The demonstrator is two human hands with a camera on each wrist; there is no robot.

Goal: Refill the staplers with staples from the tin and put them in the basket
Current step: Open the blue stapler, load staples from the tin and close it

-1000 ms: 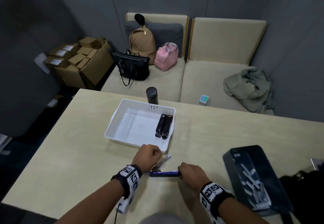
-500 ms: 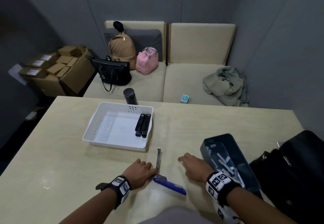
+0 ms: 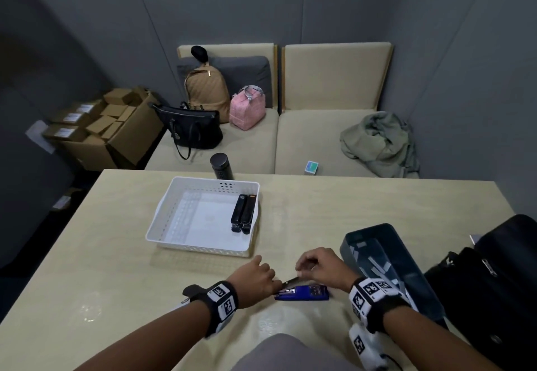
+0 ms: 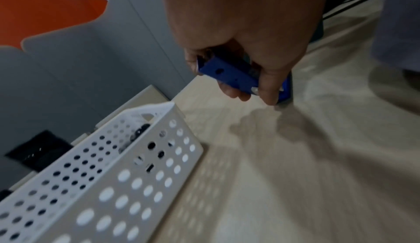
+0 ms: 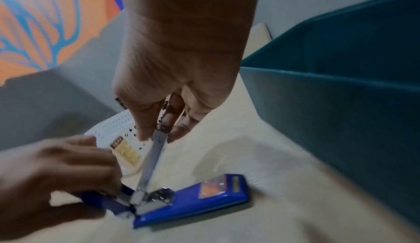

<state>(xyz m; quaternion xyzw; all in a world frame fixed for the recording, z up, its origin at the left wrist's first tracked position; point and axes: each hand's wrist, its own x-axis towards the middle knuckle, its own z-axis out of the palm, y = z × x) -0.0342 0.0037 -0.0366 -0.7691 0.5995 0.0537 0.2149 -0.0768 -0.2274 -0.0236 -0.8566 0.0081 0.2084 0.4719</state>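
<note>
A blue stapler [image 3: 302, 292] lies opened on the table near the front edge. My left hand [image 3: 273, 282] grips its hinge end, seen in the left wrist view as a blue block [image 4: 229, 72] between thumb and fingers. My right hand [image 3: 302, 270] pinches the tip of the raised metal magazine arm [image 5: 156, 157], which slants up from the blue stapler base [image 5: 193, 198]. The white perforated basket [image 3: 203, 247] beyond the hands holds two black staplers [image 3: 244, 213] along its right wall. The dark teal tin [image 3: 377, 228], with staple strips inside, stands right of my right hand.
A black flask [image 3: 222, 166] stands at the table's far edge behind the basket. A black bag [image 3: 488, 289] fills the right end of the table. Beyond the table is a sofa with bags and a jacket, and cardboard boxes [image 3: 107, 126] lie at the left.
Half a second ago the right hand lay flat on the table beside the tin; now it pinches the magazine arm's tip. The arm has tilted down from upright. The left hand keeps its grip.
</note>
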